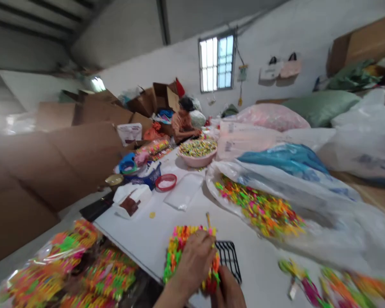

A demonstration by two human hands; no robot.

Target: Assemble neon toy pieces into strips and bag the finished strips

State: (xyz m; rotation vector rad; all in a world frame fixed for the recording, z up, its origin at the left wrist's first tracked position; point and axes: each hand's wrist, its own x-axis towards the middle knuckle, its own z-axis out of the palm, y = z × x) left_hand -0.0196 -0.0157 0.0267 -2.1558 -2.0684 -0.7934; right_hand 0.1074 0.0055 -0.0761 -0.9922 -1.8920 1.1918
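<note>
A block of small neon plastic pieces (173, 252), in yellow, green, orange and pink, lies at the table's near edge. Across its top rests my left hand (195, 256), its fingers bent over the far right side and gripping it. My right hand (228, 288) is at the near right corner of the block, closed against its side; some of its fingers are hidden. Beside the block, partly under it, sits a black wire rack (228, 259). A thin yellowish stick-like piece (208, 219) points up just beyond my left fingers.
An open plastic bag of bright pieces (259, 205) lies right; loose colourful strips (308, 282) are nearer. Bagged bundles (105, 271) sit at lower left. Farther back are a tissue pack (131, 199), red bowl (166, 182), clear bags (184, 192), pink basin (197, 161) and a seated person (182, 124).
</note>
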